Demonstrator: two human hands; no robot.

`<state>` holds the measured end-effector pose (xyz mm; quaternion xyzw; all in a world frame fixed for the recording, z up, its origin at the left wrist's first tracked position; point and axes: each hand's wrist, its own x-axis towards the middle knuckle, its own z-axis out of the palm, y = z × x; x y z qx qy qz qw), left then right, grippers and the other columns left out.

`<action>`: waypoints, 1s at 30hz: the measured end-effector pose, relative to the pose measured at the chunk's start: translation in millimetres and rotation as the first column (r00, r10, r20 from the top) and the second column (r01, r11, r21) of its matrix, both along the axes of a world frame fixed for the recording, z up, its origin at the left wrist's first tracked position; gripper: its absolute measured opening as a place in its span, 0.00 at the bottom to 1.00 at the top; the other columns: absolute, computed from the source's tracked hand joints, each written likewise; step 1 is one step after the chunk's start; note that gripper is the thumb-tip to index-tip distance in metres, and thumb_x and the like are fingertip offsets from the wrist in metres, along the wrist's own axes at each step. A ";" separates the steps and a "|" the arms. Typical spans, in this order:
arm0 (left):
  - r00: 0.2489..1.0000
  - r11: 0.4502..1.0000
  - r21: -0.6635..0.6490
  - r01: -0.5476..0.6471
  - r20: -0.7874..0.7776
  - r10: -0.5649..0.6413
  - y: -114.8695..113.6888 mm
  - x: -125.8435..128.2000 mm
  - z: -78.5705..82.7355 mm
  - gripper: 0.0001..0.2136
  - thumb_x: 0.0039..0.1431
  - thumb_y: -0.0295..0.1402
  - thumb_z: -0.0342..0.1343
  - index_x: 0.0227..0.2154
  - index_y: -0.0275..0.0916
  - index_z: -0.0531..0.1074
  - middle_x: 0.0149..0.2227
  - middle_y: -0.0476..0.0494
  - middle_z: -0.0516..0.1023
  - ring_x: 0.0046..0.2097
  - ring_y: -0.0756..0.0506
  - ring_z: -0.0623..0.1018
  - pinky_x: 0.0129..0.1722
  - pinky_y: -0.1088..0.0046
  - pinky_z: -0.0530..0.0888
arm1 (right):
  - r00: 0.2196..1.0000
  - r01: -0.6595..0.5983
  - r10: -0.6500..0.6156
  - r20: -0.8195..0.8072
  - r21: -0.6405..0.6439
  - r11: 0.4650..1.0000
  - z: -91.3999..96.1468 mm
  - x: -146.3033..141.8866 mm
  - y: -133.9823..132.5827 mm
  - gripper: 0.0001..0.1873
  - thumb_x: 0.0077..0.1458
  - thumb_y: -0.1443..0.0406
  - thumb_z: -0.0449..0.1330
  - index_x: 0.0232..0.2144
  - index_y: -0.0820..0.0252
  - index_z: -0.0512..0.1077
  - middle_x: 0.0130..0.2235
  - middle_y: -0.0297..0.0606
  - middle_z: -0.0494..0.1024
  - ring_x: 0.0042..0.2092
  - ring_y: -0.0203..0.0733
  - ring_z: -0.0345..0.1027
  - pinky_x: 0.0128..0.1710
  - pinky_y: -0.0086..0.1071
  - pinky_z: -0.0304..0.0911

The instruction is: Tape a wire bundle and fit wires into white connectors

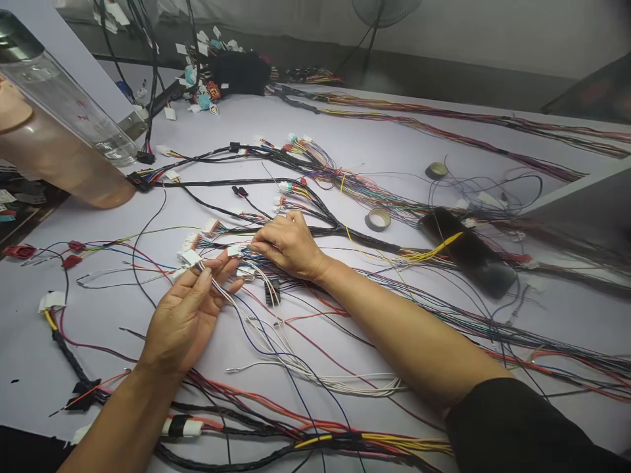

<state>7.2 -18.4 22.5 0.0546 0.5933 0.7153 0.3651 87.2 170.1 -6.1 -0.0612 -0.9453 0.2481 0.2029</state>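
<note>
Centrally, mid-desk: left hand (185, 315) pinches white wires (276, 345) near small white connector (191, 257). Right hand (288, 244) just beside, fingertips closed on another white connector (234, 250). Tape roll (378, 219) lies further toward far edge, well apart.

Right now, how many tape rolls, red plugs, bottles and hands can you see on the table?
Tape rolls: 2, one grey, one dark
Red plugs: 3
Clear bottle: 1
Hands: 2, left hand, right hand
Total: 8
</note>
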 end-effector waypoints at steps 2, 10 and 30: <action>1.000 1.000 -0.007 0.002 -0.006 -0.002 0.4 -0.2 -0.6 0.10 0.52 0.34 0.67 0.37 0.39 0.78 0.54 0.41 0.76 0.59 0.35 0.72 0.42 0.70 0.81 | 1.000 -0.005 0.005 0.012 -0.005 1.000 2.1 0.6 0.0 0.13 0.68 0.59 0.54 0.37 0.60 0.75 0.37 0.34 0.79 0.42 0.38 0.64 0.47 0.36 0.41; 1.000 1.000 0.000 0.014 0.002 -0.014 0.8 -0.6 -1.9 0.09 0.51 0.33 0.68 0.36 0.38 0.78 0.51 0.42 0.78 0.55 0.37 0.75 0.43 0.69 0.81 | 1.000 -0.007 0.007 -0.003 -0.020 1.000 4.9 1.2 0.3 0.13 0.67 0.59 0.55 0.37 0.59 0.75 0.37 0.33 0.80 0.42 0.38 0.65 0.48 0.36 0.42; 1.000 1.000 -0.022 0.009 0.005 -0.009 1.1 0.2 -0.2 0.10 0.51 0.34 0.67 0.37 0.38 0.79 0.55 0.40 0.76 0.56 0.37 0.75 0.44 0.69 0.81 | 0.997 -0.070 0.069 -0.040 -0.031 0.997 -0.6 5.1 0.1 0.12 0.66 0.58 0.57 0.35 0.59 0.75 0.36 0.34 0.79 0.42 0.39 0.64 0.48 0.38 0.42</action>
